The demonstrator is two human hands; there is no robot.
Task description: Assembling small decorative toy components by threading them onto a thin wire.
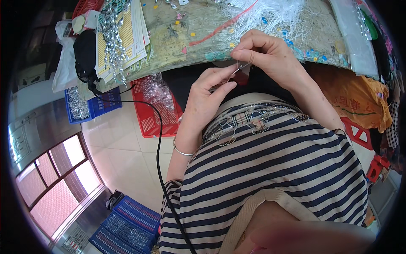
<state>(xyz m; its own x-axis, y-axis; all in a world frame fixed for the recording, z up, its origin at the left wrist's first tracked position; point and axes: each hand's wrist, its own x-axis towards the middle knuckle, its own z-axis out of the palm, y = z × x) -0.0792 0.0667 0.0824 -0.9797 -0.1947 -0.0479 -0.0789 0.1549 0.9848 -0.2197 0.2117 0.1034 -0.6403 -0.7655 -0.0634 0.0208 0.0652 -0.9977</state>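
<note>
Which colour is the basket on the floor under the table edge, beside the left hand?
The basket is red, as the head view shows.

Views: one, head-worn fisheye.
Facing: steeply down past the striped shirt (270,161) toward the bench (203,38) edge.
Range: close; bench lies just beyond the shirt.

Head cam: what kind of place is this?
Probably a small hand-assembly or craft workshop. A cluttered worktable holds clear threads and stacked cards; red and blue crates of small parts sit on the tiled floor. Both hands work thin thread.
</note>
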